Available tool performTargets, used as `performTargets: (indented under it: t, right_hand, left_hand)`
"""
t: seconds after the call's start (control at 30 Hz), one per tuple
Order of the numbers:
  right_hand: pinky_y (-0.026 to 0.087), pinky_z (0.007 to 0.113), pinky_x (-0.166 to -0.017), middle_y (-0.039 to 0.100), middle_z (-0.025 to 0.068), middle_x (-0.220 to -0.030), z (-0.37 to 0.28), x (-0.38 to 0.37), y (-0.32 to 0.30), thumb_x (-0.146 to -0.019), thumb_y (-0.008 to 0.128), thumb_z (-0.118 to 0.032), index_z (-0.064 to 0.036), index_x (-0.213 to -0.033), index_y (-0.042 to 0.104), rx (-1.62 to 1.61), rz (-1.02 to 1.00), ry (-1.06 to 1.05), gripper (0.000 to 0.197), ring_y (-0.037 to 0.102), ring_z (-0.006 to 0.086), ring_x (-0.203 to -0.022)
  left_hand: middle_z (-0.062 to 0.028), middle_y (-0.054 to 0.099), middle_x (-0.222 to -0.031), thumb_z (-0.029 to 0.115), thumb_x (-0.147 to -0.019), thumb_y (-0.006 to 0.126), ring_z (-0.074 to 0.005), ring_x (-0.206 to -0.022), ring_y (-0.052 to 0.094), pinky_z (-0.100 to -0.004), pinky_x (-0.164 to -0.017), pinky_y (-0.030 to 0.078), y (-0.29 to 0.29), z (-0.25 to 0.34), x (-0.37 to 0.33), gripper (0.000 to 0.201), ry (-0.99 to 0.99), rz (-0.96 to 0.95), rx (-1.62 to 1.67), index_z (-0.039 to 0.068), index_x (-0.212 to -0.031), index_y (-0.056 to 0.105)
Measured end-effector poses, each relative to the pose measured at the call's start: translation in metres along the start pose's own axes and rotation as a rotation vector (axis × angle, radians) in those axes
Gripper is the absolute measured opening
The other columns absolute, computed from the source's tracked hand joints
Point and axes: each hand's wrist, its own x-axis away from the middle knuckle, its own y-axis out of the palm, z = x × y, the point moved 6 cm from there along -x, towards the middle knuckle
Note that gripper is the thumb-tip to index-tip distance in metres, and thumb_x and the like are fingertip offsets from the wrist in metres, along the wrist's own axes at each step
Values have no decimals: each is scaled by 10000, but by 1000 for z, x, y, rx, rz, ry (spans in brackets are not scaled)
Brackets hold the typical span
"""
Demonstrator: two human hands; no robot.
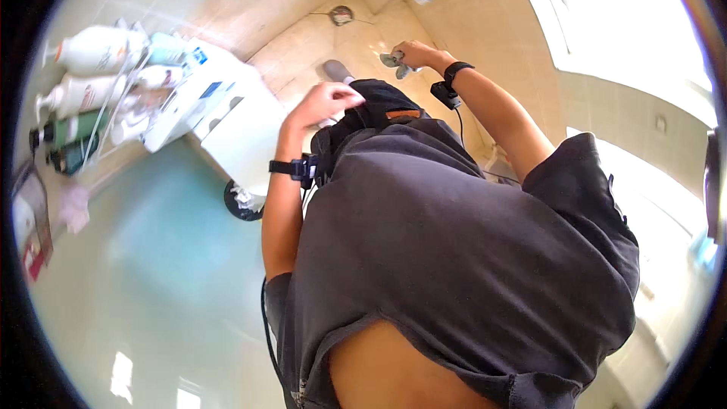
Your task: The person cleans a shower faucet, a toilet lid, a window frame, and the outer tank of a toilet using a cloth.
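Right hand (415,53): Extended forward over the tiled floor (303,53). I read its fingers as bent and gripping the upper part of the grey cloth bundle (401,68).
Grey cloth bundle: Hangs below the right hand in loose lobes, ahead of the knees. Its material is too small to confirm; whether it clears the floor I cannot tell.
Left hand (324,104): Held beside the black legwear (371,102), palm side down, fingers half-bent and loosely together. I see nothing in it. Whether the thumb meets the fingertips, or the fingers touch the fabric, I cannot tell.
Progress: Grip on the bundle is complete, by my judgement. No finished result shows on the floor or walls, so I cannot rate the remaining work; the bundle has not been put down.
Floor drain (342,15): Set beyond the grey shoe (337,70), well apart from both hands.
Wrist units: Black strap and module on the left wrist (297,169); a matching module (445,95) with cable on the right.
Left side: I note a rack of pump bottles (91,95) beside a white cabinet (242,136), with a black bin (242,204) near the cabinet's foot.
Right side: A bright window (621,23) in the tiled wall.
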Motion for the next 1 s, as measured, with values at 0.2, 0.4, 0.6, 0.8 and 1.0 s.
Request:
performTargets:
  t: [0.2,0.4,0.6,0.8,1.0]
  right_hand:
    - [586,412,-725,765,152,-965,55,-3,23,-818,611,-125,-107,-1129,746,-2,-101,314,339,745,298,-841]
    - [604,388,-667,785,98,-985,126,-23,59,-870,608,-154,-144,-1098,778,-113,12,328,285,753,230,-833]
    - [587,433,-711,768,163,-950,170,-26,52,-836,630,-154,-108,-1099,762,-173,155,247,298,742,308,-823]
    - [598,405,-625,764,144,-879,256,2,68,-850,627,-114,-97,-1092,756,-417,143,492,274,744,238,-730]
    - [576,453,-819,749,209,-1071,370,80,131,-852,631,-240,-64,-1094,761,-442,281,690,326,729,343,-986]
  left_hand:
    - [-121,750,-938,348,-829,756,-212,-893,708,-341,-833,555,34,-4,-55,388,38,-356,-171,17,-1030,777]
    - [-90,736,-956,213,-868,734,-171,-918,679,-320,-846,542,28,-32,-119,246,11,-497,-321,5,-1000,745]
    - [-89,749,-976,198,-899,731,-158,-930,672,-328,-868,537,80,-58,-201,246,-18,-658,-359,-7,-1035,732]
    - [34,632,-880,151,-945,692,-82,-831,561,-253,-788,480,93,-65,-285,109,-65,-846,-139,55,-960,642]
    - [9,606,-835,105,-942,650,-100,-741,577,-294,-663,502,88,-63,-363,105,-241,-749,-393,61,-1012,585]
